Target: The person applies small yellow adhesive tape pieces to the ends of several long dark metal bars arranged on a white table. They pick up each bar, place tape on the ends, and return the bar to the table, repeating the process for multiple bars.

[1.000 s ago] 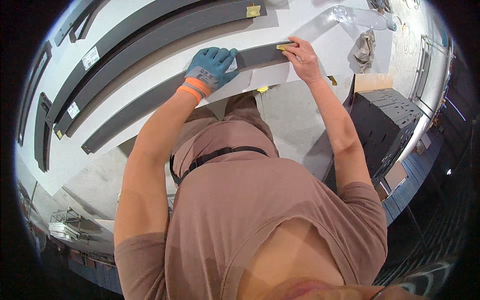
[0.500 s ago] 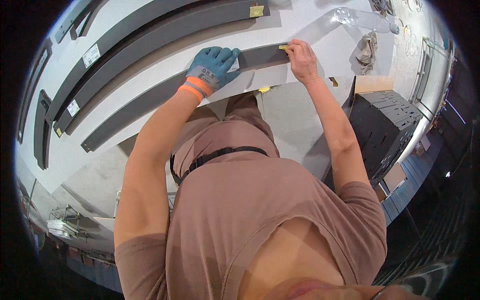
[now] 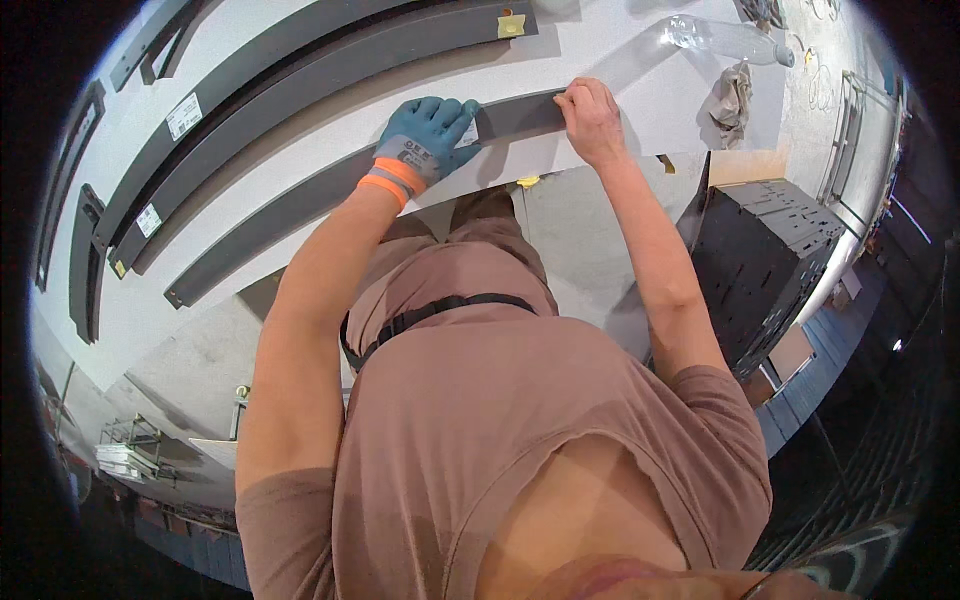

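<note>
A long dark grey bar (image 3: 330,190) lies along the near edge of the white table, with a small white label partly under my fingers. My left hand (image 3: 425,135), in a blue-grey glove with an orange cuff, spans the bar, fingers over the far side and thumb toward the near side. At the bar's right end is my bare right hand (image 3: 592,118), its thumb and fingertips pinched together. What lies between those fingertips is hidden.
Behind lie more long dark bars (image 3: 330,80), one with yellow tape (image 3: 511,26). A clear plastic bottle (image 3: 725,40) and a crumpled cloth (image 3: 732,103) rest on the table (image 3: 640,70) at right. A stack of black panels (image 3: 765,265) stands beside my right arm.
My right hand has shifted slightly left along the bar's end. The yellow tape seen at its fingertips before is out of sight now. My left hand has barely moved.
</note>
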`<action>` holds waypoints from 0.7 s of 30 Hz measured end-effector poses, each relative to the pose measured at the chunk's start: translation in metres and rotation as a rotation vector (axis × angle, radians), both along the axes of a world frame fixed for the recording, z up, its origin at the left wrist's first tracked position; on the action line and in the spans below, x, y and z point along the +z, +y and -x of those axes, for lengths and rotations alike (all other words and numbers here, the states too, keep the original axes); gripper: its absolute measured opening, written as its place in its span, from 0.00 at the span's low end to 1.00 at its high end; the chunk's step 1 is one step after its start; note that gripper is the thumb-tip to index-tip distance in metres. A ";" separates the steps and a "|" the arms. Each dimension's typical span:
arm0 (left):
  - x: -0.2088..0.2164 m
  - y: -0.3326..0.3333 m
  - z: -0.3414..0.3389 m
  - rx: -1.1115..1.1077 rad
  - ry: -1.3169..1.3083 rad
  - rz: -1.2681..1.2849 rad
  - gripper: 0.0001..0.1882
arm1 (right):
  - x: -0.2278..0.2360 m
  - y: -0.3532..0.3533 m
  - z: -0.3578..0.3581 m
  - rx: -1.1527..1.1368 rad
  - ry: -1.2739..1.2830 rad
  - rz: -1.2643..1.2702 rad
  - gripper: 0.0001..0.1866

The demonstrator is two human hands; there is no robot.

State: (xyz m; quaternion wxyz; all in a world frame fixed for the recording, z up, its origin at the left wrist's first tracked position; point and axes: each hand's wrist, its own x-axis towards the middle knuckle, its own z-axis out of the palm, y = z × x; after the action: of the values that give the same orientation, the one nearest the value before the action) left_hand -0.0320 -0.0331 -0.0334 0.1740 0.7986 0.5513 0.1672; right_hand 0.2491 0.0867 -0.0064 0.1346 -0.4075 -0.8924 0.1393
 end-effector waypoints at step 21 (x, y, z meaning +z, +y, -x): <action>-0.002 -0.001 -0.001 0.007 0.037 -0.015 0.33 | -0.023 -0.028 0.005 -0.316 0.100 -0.125 0.07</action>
State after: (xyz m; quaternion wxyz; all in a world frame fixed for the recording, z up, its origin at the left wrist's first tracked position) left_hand -0.0311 -0.0337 -0.0353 0.1572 0.8010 0.5558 0.1574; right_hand 0.2437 0.0586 -0.0291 0.2239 -0.5262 -0.8164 0.0808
